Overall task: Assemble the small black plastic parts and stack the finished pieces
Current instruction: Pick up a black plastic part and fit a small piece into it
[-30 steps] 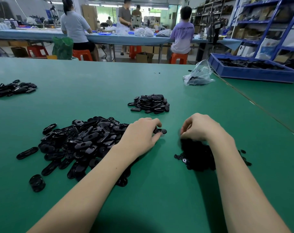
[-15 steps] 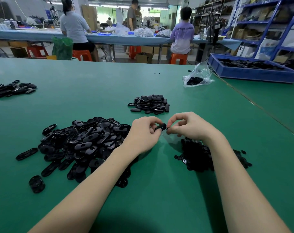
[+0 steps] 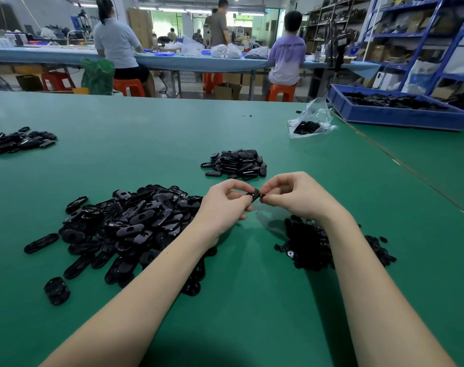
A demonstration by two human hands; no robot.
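Both hands are working above the green felt-covered table, raised off its surface. The left hand is pinching a small black oval plastic part between thumb and curled fingers; the part is sitting tilted in the gap between the two hands. The right hand is pinching a smaller black piece against the oval part's right end; its shape is too small to make out.

The large loose pile of black oval plastic shells is lying just left of the left forearm, partly under it, with a few strays spreading toward the near-left edge. The heap of small black round plastic pieces is sitting below the right wrist, partly hidden by the forearm. The compact stack of finished black oval pieces is resting beyond the hands, near but apart from them.

Further off, another group of black parts is lying at far left, a clear plastic bag holding black pieces at far right, and a blue plastic crate of black parts just beyond it
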